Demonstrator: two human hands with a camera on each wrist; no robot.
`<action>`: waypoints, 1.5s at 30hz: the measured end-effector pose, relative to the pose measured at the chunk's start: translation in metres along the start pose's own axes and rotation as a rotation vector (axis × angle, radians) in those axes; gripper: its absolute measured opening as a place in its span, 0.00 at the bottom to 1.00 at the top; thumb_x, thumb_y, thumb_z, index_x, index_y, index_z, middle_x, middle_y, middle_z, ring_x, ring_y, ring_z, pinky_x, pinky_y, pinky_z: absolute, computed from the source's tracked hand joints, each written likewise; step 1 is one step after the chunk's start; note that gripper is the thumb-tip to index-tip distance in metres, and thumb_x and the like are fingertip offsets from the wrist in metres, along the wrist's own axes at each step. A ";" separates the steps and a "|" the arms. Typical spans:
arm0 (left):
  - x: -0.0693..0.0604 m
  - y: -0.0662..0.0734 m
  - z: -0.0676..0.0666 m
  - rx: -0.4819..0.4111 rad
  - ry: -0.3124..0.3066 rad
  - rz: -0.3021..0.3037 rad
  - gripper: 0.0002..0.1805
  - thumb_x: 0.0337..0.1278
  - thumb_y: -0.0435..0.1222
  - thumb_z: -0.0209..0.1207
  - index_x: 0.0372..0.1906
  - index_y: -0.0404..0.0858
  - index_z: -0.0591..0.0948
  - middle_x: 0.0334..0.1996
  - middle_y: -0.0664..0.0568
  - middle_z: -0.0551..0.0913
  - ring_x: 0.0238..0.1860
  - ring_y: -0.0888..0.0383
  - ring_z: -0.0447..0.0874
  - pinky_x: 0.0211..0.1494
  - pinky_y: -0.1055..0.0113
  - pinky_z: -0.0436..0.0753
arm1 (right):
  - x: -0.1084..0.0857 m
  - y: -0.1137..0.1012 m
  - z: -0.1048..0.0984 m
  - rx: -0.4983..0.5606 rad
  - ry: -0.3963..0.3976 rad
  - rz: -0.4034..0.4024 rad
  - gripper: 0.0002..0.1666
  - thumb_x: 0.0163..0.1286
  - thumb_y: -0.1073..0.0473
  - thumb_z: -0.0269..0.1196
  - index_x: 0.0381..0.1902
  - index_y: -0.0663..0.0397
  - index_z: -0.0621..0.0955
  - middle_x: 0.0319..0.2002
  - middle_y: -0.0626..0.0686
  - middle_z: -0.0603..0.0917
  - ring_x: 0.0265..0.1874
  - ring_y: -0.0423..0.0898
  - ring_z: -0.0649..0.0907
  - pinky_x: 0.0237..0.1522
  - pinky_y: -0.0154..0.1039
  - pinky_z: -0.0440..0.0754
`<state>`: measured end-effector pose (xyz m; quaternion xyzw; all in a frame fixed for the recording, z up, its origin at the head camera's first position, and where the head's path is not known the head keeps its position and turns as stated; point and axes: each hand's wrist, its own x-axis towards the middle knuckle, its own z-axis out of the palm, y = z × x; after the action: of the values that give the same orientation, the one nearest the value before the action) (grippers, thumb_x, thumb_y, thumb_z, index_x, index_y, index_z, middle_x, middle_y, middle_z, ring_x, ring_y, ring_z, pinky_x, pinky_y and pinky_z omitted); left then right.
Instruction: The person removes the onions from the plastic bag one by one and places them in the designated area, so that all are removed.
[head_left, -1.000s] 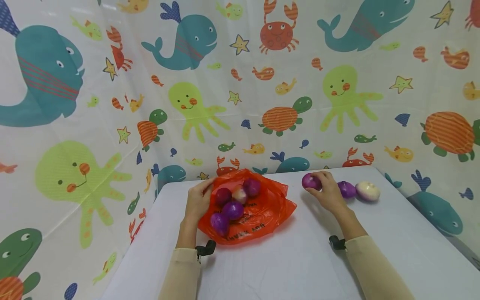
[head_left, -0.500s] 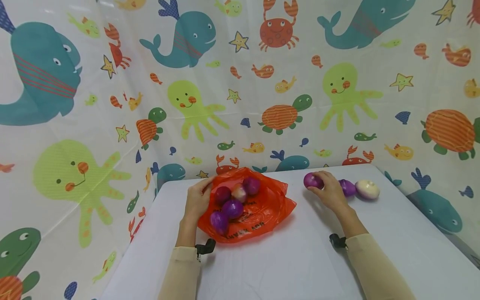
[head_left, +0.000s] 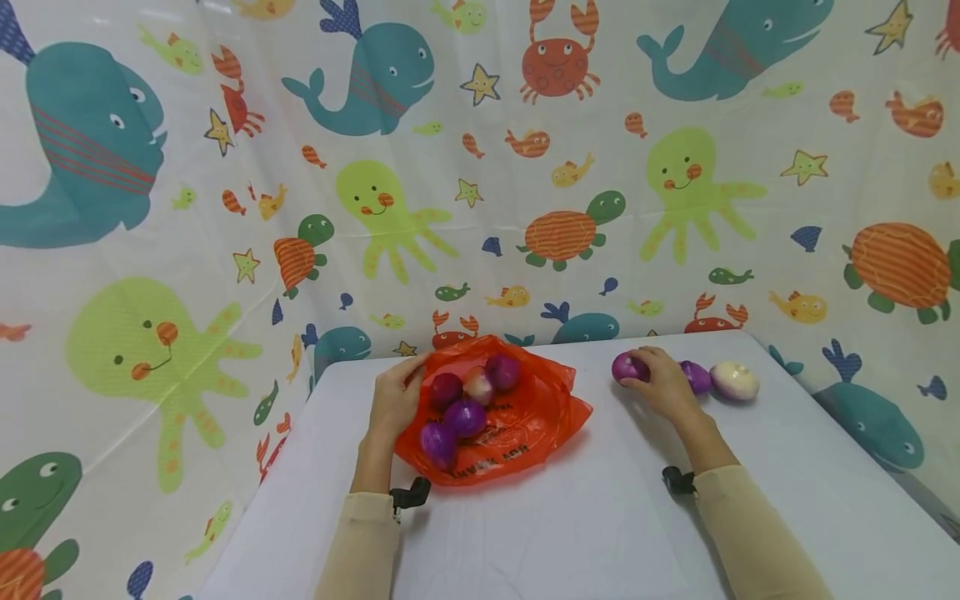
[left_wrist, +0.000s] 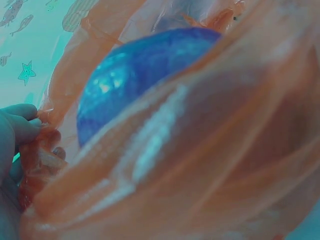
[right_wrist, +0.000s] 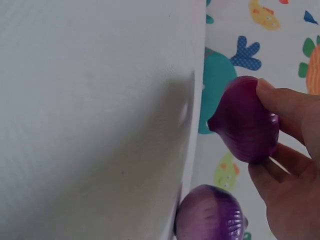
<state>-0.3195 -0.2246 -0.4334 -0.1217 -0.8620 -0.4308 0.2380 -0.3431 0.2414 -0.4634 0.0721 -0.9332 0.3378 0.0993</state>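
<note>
My left hand [head_left: 396,402] pinches the left edge of a red plastic bag [head_left: 517,450], its fingers [left_wrist: 20,122] bunching the film in the left wrist view. Several onions, most of them purple, lie in the spread-open bag, including a purple onion [head_left: 465,418] and a paler onion [head_left: 478,386]. Farther right, my right hand [head_left: 663,387] holds another purple onion [right_wrist: 245,120] between thumb and fingers, apart from the bag. Just beyond that hand sit a second purple onion [head_left: 696,378] and a white onion [head_left: 735,381], side by side on the table.
A white-covered table [head_left: 555,533] carries everything. Its back edge meets a hanging curtain [head_left: 480,208] printed with sea animals, which also runs along the left and right sides.
My right hand has shifted slightly to the right and toward me with the onion in its fingers. The left hand and the bag stay almost where they were.
</note>
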 end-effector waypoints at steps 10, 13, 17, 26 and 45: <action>-0.001 0.001 0.000 0.013 0.003 0.008 0.19 0.75 0.30 0.57 0.65 0.43 0.84 0.59 0.45 0.88 0.62 0.44 0.86 0.66 0.49 0.83 | 0.006 0.009 0.004 -0.052 -0.029 -0.037 0.33 0.71 0.58 0.70 0.69 0.63 0.74 0.70 0.72 0.71 0.71 0.72 0.70 0.72 0.71 0.68; 0.000 0.000 0.001 0.012 0.002 0.017 0.19 0.75 0.30 0.57 0.64 0.42 0.84 0.59 0.44 0.88 0.62 0.44 0.86 0.66 0.49 0.83 | 0.005 0.009 0.004 -0.066 -0.027 -0.033 0.33 0.70 0.58 0.70 0.68 0.64 0.75 0.69 0.72 0.72 0.69 0.72 0.71 0.71 0.71 0.69; 0.000 0.000 0.002 0.021 0.004 0.023 0.19 0.75 0.29 0.57 0.64 0.41 0.84 0.59 0.44 0.88 0.62 0.44 0.86 0.66 0.49 0.83 | 0.004 0.010 0.002 -0.094 -0.026 -0.012 0.33 0.71 0.57 0.70 0.68 0.65 0.74 0.69 0.73 0.71 0.69 0.72 0.70 0.70 0.72 0.69; 0.000 0.002 0.002 0.022 -0.011 -0.009 0.20 0.75 0.29 0.57 0.66 0.42 0.83 0.60 0.44 0.87 0.63 0.44 0.85 0.66 0.50 0.83 | 0.004 0.012 -0.002 -0.143 0.000 0.030 0.35 0.71 0.57 0.69 0.68 0.71 0.73 0.68 0.75 0.72 0.69 0.73 0.70 0.71 0.72 0.68; 0.000 0.001 0.001 0.005 -0.019 -0.003 0.21 0.76 0.30 0.57 0.67 0.43 0.82 0.60 0.45 0.87 0.62 0.44 0.86 0.63 0.50 0.85 | 0.003 0.013 -0.007 -0.155 -0.057 0.105 0.39 0.72 0.50 0.68 0.70 0.71 0.71 0.66 0.75 0.73 0.66 0.72 0.70 0.68 0.74 0.70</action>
<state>-0.3196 -0.2235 -0.4334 -0.1237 -0.8655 -0.4277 0.2294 -0.3481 0.2555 -0.4652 0.0248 -0.9615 0.2671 0.0602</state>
